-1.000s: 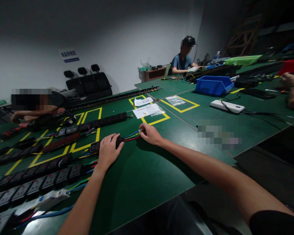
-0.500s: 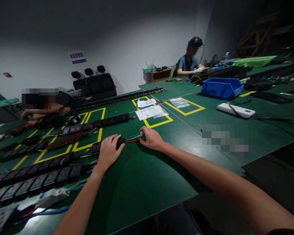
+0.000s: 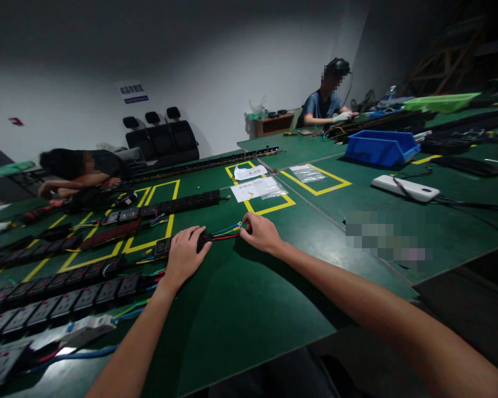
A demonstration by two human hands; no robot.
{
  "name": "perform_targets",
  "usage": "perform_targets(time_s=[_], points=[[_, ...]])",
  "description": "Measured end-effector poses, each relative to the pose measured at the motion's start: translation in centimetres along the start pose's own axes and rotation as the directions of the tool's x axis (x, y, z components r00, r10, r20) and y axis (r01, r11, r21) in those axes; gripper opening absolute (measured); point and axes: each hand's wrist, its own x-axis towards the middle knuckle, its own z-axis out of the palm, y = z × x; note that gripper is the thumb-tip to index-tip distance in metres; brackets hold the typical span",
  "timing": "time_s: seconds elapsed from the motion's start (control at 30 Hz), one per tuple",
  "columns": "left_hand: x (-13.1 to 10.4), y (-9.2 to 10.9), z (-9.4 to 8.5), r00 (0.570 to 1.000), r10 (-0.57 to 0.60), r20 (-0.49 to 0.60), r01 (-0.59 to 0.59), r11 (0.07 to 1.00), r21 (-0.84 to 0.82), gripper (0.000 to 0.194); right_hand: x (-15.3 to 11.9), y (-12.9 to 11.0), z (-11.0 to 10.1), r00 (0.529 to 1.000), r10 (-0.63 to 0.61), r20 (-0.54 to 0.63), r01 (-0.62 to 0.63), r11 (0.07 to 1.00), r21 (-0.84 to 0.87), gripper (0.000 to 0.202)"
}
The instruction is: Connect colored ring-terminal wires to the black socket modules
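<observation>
Wires (image 3: pixel 226 236) | 3 | ends pinched, right hand (image 3: pixel 260 232) | strip (image 3: pixel 162 248) gripped under left hand (image 3: pixel 186 252)

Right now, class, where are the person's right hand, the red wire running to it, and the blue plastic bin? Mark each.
Right hand (image 3: pixel 262 233): head view, back of the hand.
Red wire (image 3: pixel 226 237): head view, middle of its visible length.
Blue plastic bin (image 3: pixel 371 152): head view, near side wall.

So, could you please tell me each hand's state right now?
Left hand: laid over the black socket strip; its grip cannot be told.
Right hand: closed, holding the coloured wires near their ends.
</observation>
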Motion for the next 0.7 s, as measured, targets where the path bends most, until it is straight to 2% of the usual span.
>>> perform_targets(time_s=[0.13,0.4,0.47,0.53,0.63,0.7], points=[[0.0,0.1,-0.1,1.000,0.001,0.000,-0.001,1.000,-0.014,0.047,-0.1,0.5,0.1,0.999,-0.051,-0.016,0.051,0.999,0.003,0.005],[-0.1,0.0,0.0,1.000,-0.002,0.006,0.002,1.000,-0.002,0.047,-0.5,0.5,-0.1,0.992,-0.111,-0.053,0.118,0.979,0.166,0.011],[-0.1,0.0,0.1,1.000,-0.005,0.004,0.005,1.000,-0.001,0.046,-0.8,0.1,-0.1,0.986,-0.153,-0.059,0.163,0.962,0.221,0.021],[-0.1,0.0,0.2,1.000,-0.007,0.003,0.007,1.000,0.000,0.046,-1.0,-0.2,0.0,0.978,-0.202,-0.043,0.206,0.952,0.224,0.039],[0.0,0.1,0.1,1.000,-0.006,0.004,0.006,1.000,-0.006,0.047,-1.0,-0.2,0.2,0.977,-0.214,-0.005,0.213,0.969,0.122,0.060],[0.1,0.2,0.0,1.000,-0.008,0.010,0.008,1.000,-0.011,0.047,-0.9,0.1,0.4,0.980,-0.201,0.003,0.201,0.979,0.046,0.062]])
